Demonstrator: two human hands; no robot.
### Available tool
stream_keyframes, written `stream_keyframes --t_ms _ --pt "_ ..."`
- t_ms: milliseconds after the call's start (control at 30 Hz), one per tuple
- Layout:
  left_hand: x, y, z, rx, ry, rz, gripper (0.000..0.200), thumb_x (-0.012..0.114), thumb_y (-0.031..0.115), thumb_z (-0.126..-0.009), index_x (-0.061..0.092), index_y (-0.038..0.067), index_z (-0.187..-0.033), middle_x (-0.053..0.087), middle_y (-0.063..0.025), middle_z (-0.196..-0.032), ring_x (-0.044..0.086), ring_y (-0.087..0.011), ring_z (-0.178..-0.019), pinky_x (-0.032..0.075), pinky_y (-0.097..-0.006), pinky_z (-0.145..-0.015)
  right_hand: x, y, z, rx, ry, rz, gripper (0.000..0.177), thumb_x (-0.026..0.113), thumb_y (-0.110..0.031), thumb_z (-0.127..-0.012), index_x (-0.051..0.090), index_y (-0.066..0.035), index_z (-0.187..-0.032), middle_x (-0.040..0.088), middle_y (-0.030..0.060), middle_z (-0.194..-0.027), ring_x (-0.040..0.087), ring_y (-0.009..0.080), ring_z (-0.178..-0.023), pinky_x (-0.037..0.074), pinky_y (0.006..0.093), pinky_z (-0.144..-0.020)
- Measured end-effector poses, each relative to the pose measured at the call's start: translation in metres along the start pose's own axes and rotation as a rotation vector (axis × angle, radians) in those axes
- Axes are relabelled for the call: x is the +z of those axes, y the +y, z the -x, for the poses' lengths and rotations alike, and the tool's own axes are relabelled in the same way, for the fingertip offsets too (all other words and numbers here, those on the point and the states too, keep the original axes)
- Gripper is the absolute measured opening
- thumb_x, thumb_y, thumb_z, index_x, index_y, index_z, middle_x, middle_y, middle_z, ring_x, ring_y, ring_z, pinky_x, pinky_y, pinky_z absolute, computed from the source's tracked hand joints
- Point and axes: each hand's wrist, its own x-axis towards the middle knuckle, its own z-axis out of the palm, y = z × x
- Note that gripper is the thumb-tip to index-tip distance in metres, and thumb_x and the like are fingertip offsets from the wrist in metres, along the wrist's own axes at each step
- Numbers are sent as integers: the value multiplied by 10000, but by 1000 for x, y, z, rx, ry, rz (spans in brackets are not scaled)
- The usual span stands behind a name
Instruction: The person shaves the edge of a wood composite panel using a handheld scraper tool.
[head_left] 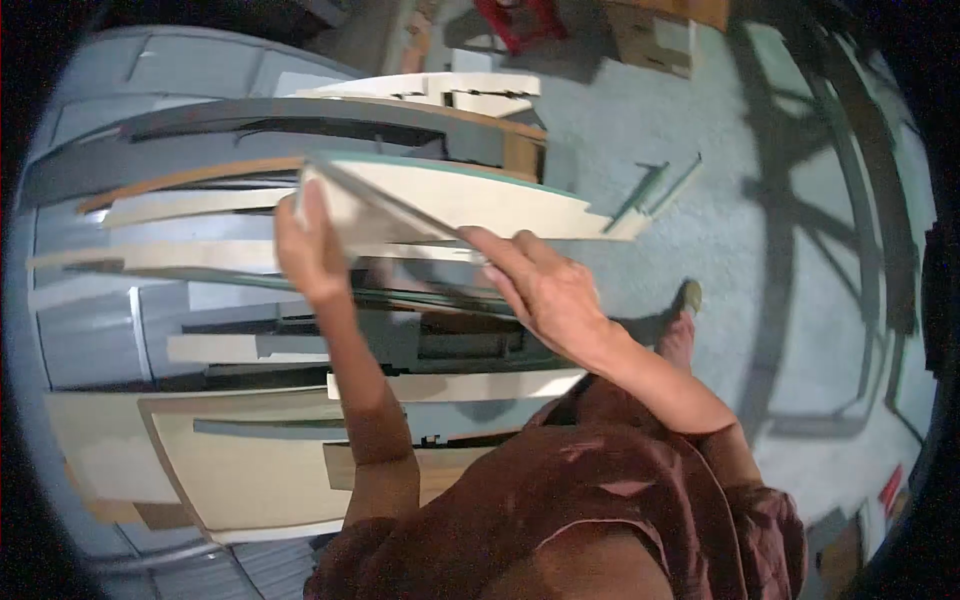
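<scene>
A thin grey-edged strip (390, 203) runs slanting between my two hands, above the stacked boards. My left hand (312, 245) is closed around its far left end, thumb on the near face. At the other end my right hand (545, 290) grips it, with the index finger stretched along the edge. Whether a pale panel face hangs below that edge or belongs to a board behind is hard to tell. Just behind it lies a long cream board (460, 195) with a green edge and a broken right end.
Several pale and grey board strips lie stacked before me, among them a white strip (460, 386). A large cream panel (250, 470) lies at lower left. Green pieces (650, 195) jut over the floor (650, 110). A dark metal frame (860, 250) stands right; a red object (520, 22) is behind.
</scene>
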Motion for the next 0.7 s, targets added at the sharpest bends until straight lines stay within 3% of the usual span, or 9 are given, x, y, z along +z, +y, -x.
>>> stream_keyframes --t_ms 33,133,267,400,467,500,533,700 --pt "-5 9 11 -60 37 -72 499 471 481 -831 554 7 -964 588 -168 -864 555 -249 -730 436 -347 -684 6 5 5 -32 32 5 382 528 -125 -817 472 -175 -1192 519 96 -754 542 272 -619 472 367 -557" --pt "-16 -4 24 118 -12 163 381 491 368 -861 552 3 -949 590 -149 -801 542 -209 -707 438 -338 -647 10 29 27 -17 13 66 382 524 -137 -820 469 -194 -1194 515 89 -741 552 244 -592 473 351 -500" --pt "-17 -12 33 14 6 46 382 468 368 -870 557 3 -942 593 -139 -797 534 -182 -701 431 -316 -638 27 91 71 156 -47 266 376 528 -175 -824 469 -234 -1190 512 80 -731 569 252 -571 496 352 -491" --pt "-19 -29 38 -78 50 10 376 413 351 -884 527 -2 -822 496 -81 -676 443 -158 -620 395 -293 -590 40 164 112 376 -140 417 378 497 -211 -834 443 -256 -1205 534 106 -770 598 286 -633 488 397 -485" --pt "-24 -50 34 179 27 -47 370 418 352 -879 485 6 -768 419 -51 -644 390 -141 -610 373 -276 -572 37 187 117 501 -187 441 375 471 -218 -845 426 -263 -1215 543 129 -800 605 305 -674 493 409 -514" --pt "-21 -52 36 49 74 189 214 505 223 -840 518 18 -779 418 -23 -700 425 -137 -627 377 -276 -566 33 191 116 569 -229 430 378 463 -215 -848 416 -272 -1218 543 132 -817 602 314 -684 497 412 -534" --pt "-22 -51 37 -99 33 383 250 547 269 -798 502 28 -749 411 -11 -707 430 -138 -645 374 -271 -579 31 193 115 581 -229 434 378 463 -215 -848 416 -272 -1218 543 132 -817 602 314 -684 497 412 -534" --pt "-24 -61 41 -99 18 483 301 520 330 -809 480 36 -755 397 -3 -703 425 -134 -654 369 -268 -610 41 193 115 389 -180 364 376 473 -198 -840 438 -271 -1207 517 99 -787 594 304 -665 501 405 -536"
